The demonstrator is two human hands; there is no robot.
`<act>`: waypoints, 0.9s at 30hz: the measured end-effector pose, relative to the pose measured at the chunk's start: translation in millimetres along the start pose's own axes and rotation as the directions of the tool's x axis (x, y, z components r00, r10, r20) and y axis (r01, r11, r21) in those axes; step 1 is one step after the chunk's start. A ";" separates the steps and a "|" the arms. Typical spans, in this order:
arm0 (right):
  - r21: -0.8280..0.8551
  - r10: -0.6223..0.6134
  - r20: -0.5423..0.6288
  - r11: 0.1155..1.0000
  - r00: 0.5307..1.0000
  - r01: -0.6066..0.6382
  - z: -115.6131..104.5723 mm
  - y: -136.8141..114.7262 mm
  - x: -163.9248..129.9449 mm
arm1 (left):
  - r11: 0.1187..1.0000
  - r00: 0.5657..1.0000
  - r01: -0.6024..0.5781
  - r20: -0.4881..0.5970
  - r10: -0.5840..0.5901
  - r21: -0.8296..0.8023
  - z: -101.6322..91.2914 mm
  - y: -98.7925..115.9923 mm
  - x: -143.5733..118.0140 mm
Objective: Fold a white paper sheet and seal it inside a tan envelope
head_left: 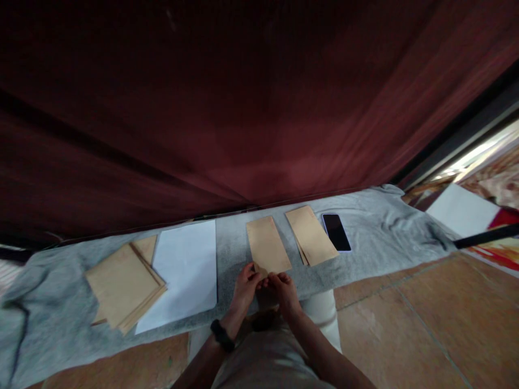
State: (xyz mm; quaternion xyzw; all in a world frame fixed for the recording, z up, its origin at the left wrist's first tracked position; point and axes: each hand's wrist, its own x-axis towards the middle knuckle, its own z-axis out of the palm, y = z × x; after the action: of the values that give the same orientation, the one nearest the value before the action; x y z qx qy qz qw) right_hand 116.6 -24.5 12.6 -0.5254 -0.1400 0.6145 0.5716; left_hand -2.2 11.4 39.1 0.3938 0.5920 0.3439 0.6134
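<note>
A brown paper envelope [268, 243] lies in front of me on the grey cloth, its near end at my fingers. My left hand [246, 283] pinches the near left corner of this envelope between thumb and fingers. Close beside it, my right hand [286, 292] is closed at the middle of the same near edge, fingertips almost meeting those of the left. What the fingertips cover is hidden. To the right lies a small stack of brown envelopes [311, 235], slightly fanned.
White paper sheets [186, 270] lie to the left, partly under a messy pile of brown envelopes [121, 283]. A dark-screened phone [336, 232] is right of the small stack. The grey cloth [377, 232] covers the narrow surface; a dark red curtain [259, 124] hangs behind it.
</note>
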 end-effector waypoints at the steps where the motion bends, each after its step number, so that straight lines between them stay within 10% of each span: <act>1: 0.012 0.047 0.005 0.999 0.999 -0.047 -2.2 0.7 -1.1 | 1.000 1.000 -0.001 -0.003 0.001 0.020 -1.2 -1.1 2.5; 4: -0.116 0.132 0.047 0.985 0.990 -0.126 -14.9 -1.3 -7.9 | 0.993 1.000 -0.012 -0.017 0.014 0.117 -9.8 -3.1 8.5; 7: -0.464 -0.125 0.161 0.866 0.979 0.187 -29.7 -8.5 -19.5 | 0.961 0.999 -0.017 -0.036 0.028 0.278 -17.2 -4.3 10.2; 12: -0.694 -0.369 0.644 0.089 0.671 0.715 -41.1 -16.5 -29.5 | 0.873 0.994 -0.078 -0.032 0.106 0.481 -14.9 -6.4 5.8; 15: -0.699 -0.318 0.706 -0.164 0.633 0.696 -46.0 -10.5 -28.9 | 0.836 0.992 -0.076 -0.041 0.116 0.543 -11.9 -6.8 3.2; 27: -0.794 -0.351 0.607 -0.238 0.712 0.559 -61.5 -15.2 -35.0 | 0.604 0.976 -0.095 -0.046 0.215 0.791 -10.7 -6.2 -8.3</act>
State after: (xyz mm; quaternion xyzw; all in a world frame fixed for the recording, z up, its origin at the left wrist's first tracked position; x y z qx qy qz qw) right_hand 167.4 -75.9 16.2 -0.6202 -0.7501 0.1063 0.2037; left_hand -13.6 2.0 37.5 0.6472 0.6864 0.1289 0.3055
